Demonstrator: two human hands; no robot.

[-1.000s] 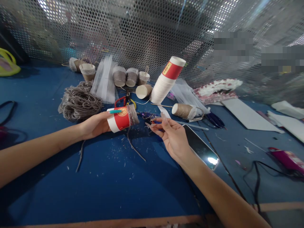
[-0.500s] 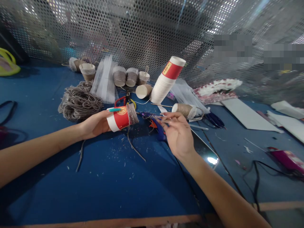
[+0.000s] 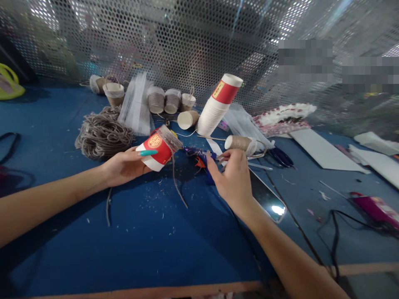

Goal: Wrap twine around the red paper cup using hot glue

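Observation:
My left hand (image 3: 126, 166) is wrapped round a red and white paper cup (image 3: 160, 150), which is tilted with its rim end towards the lower left. Grey cord is wound round the cup's upper right end, and a loose tail hangs down from it. My right hand (image 3: 216, 162) is beside a dark blue glue gun (image 3: 210, 176) lying on the table, its thumb and forefinger apart. Whether the other, curled fingers hold anything is hidden. A bundle of grey cord (image 3: 104, 135) lies behind my left forearm.
Behind stand a leaning stack of paper cups (image 3: 215, 112) and several cord-wound cups (image 3: 156, 99). A phone (image 3: 268, 197) lies by my right wrist, with blue-handled scissors (image 3: 280, 157) beyond. White boards (image 3: 327, 151) and a magenta object (image 3: 377, 209) are at the right.
The cup has tilted, its cord-wound end turning upward. My right hand has turned, its thumb now spread towards the glue gun. The cord tail has swung slightly left.

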